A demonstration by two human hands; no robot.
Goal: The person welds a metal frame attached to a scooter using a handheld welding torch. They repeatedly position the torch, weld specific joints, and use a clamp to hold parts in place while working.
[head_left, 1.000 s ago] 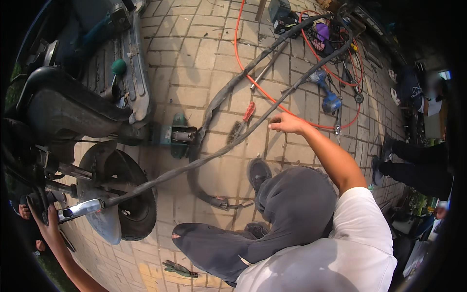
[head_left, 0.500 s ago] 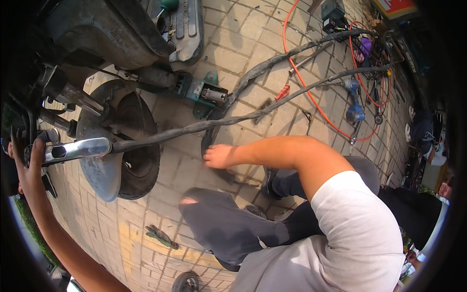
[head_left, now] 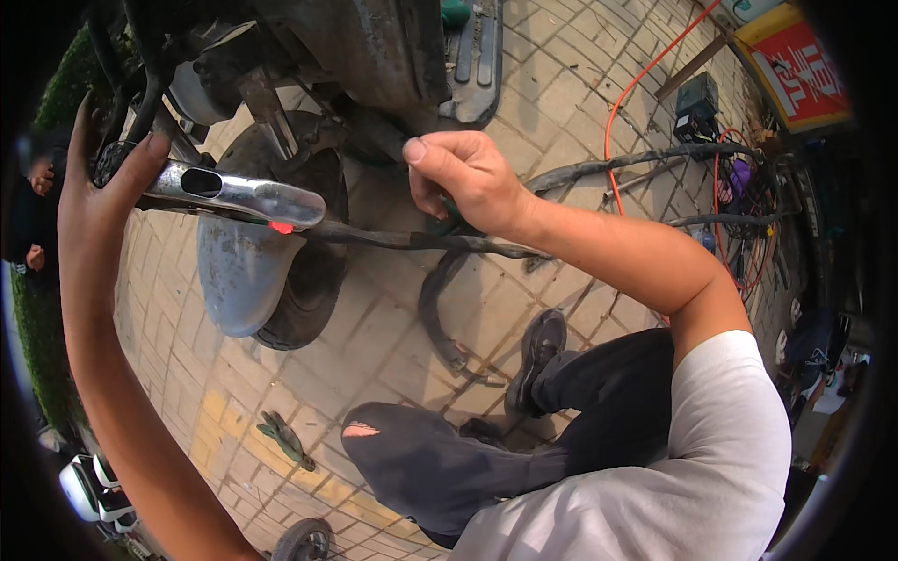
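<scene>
My left hand (head_left: 110,178) wraps round the outer end of a chrome metal tool (head_left: 253,194), thumb on one side and fingers on the other. The tool has an oblong slot and a small red spot near its inner end. A black taped cable (head_left: 402,240) runs from there to the right. My right hand (head_left: 472,178) is raised above the cable, its fingers curled and thumb pressed towards them; what is in it, if anything, cannot be made out. Beyond the tool are a scooter's grey front fender (head_left: 238,271) and black tyre (head_left: 313,290).
A second black cable (head_left: 435,309) ends on the brick paving near my shoe (head_left: 543,355). A dark glove (head_left: 283,439) lies by a small wheel (head_left: 304,540). An orange hose (head_left: 613,117) and a red-yellow sign (head_left: 795,70) are at right. Another person's hands (head_left: 37,178) show far left.
My right hand has risen from the black cable near the paving to above the other cable. My left hand stays on the chrome tool, while the view has shifted.
</scene>
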